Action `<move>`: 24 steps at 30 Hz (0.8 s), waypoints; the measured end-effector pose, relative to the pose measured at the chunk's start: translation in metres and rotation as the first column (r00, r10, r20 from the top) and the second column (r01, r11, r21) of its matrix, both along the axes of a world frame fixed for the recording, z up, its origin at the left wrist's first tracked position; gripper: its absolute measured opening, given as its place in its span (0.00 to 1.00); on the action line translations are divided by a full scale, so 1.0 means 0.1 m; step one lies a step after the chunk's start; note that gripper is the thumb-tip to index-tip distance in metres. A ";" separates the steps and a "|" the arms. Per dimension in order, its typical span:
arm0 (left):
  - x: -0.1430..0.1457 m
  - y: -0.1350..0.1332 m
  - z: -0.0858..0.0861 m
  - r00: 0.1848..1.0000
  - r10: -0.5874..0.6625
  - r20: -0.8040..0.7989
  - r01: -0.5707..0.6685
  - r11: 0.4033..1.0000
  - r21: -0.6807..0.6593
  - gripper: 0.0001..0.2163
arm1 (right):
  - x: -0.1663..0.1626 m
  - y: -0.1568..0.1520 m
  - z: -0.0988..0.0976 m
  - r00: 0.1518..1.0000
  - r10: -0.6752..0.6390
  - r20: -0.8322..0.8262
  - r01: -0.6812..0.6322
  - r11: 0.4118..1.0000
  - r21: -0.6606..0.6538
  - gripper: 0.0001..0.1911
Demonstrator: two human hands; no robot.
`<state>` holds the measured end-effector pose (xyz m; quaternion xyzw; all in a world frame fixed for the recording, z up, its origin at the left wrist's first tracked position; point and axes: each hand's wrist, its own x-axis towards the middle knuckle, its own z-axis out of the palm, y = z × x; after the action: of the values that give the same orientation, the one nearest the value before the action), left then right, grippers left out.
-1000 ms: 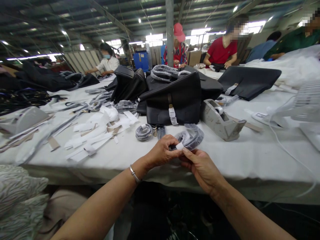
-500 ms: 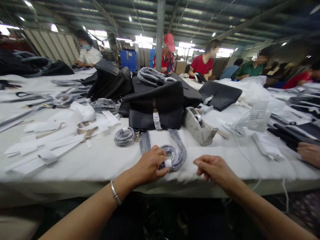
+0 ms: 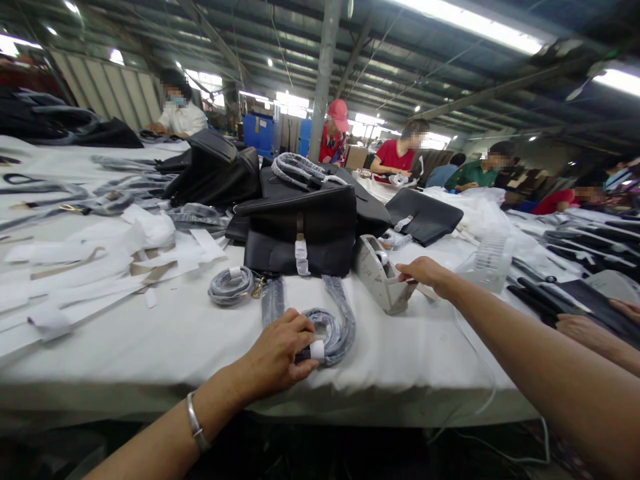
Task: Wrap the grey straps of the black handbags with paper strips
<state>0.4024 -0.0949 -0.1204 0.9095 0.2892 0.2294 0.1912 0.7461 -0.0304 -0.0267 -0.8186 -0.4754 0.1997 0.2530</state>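
Observation:
My left hand (image 3: 283, 350) is closed round the left side of a coiled grey bag strap (image 3: 345, 337) in clear plastic wrap, lying on the table. A white paper band (image 3: 317, 349) sits on the coil by my fingertips. My right hand (image 3: 425, 275) reaches to the front end of a grey tape dispenser (image 3: 383, 280), thumb and finger pinched together there. What they pinch, if anything, is too small to make out. Behind the coil stands a black handbag (image 3: 300, 230) with a plastic-wrapped tab. A second coiled strap (image 3: 231, 287) with a brass clasp (image 3: 258, 288) rests to the left.
White paper strips (image 3: 100, 273) litter the left of the table (image 3: 200, 363). More black bags (image 3: 215, 170) stand behind. A white fan (image 3: 487, 267) and its cord lie to the right. At the far right a co-worker's hands (image 3: 590, 333) hold black pieces. Several people work across the table.
My right hand has moved up and forward from beside the coil to the tape dispenser. My left hand stays on the coil. The camera view has shifted and tilted slightly.

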 end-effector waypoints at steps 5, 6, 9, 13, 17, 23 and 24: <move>-0.01 -0.01 0.04 0.997 0.048 -0.058 -0.046 0.998 0.047 0.07 | -0.03 -0.08 -0.05 0.993 -0.053 -0.109 0.064 0.994 0.092 0.09; -0.01 0.00 0.04 0.997 0.050 -0.066 -0.047 0.997 0.054 0.07 | -0.02 -0.12 -0.03 0.989 -0.074 -0.127 0.089 0.989 0.118 0.08; -0.01 0.02 0.03 0.997 0.046 -0.064 -0.042 0.998 0.055 0.08 | -0.01 -0.32 0.02 0.976 -0.128 -0.178 0.161 0.969 0.185 0.08; 0.00 0.04 -0.01 0.999 0.032 -0.034 -0.031 0.999 0.037 0.08 | 0.01 -0.66 0.04 0.949 -0.152 -0.277 0.216 0.952 0.216 0.12; -0.01 0.05 -0.01 0.999 0.021 -0.040 -0.020 1.000 0.024 0.09 | -0.01 -0.83 -0.11 0.921 -0.158 -0.355 0.238 0.952 0.192 0.13; -0.01 0.04 -0.01 0.999 0.029 -0.026 -0.028 0.999 0.027 0.10 | -0.06 -0.75 -0.48 0.930 -0.157 -0.332 0.230 0.953 0.195 0.12; -0.01 0.04 -0.01 0.999 0.034 -0.017 -0.034 0.999 0.022 0.10 | -0.09 -0.76 -0.52 0.935 -0.150 -0.320 0.220 0.955 0.197 0.12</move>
<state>0.4017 -0.0910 -0.1212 0.9085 0.3038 0.2277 0.1748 0.7366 -0.1060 -0.0785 -0.7849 -0.3714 0.2410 0.4335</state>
